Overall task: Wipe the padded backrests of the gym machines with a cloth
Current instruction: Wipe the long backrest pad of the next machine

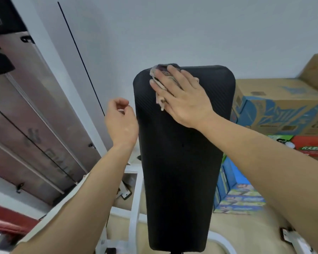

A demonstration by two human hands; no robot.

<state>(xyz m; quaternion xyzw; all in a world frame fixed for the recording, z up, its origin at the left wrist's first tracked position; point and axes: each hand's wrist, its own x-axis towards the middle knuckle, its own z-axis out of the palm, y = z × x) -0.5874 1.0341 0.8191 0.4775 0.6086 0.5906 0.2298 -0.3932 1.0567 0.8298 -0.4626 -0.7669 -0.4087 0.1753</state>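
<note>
- The black padded backrest (180,143) fills the middle of the view, wider at its rounded top, narrower toward the bottom, with a fine ribbed texture on its face.
- Behind it stands a plain pale wall (173,30); a thin dark cable (81,57) runs slantwise down in front of it, left of the pad.
- On the left rises the machine's white frame (50,57) with brownish panels (35,99) held by small black fasteners.
- White tubing (135,208) shows below and left of the pad, over a beige floor (246,235).
- At right, stacked cardboard boxes (283,107) sit near the wall, with blue printed cartons (237,197) and one red carton (312,145) beneath them; their exact number cannot be told.
- One cloth (161,85), pale and crumpled, lies against the upper left part of the pad, near its top edge.
- Two bare hands are visible. The right hand (184,99) lies flat on the pad, fingers spread slightly, pressing the cloth beneath them.
- The left hand (120,120) hangs just beside the pad's left edge, fingers loosely curled inward, holding nothing.
</note>
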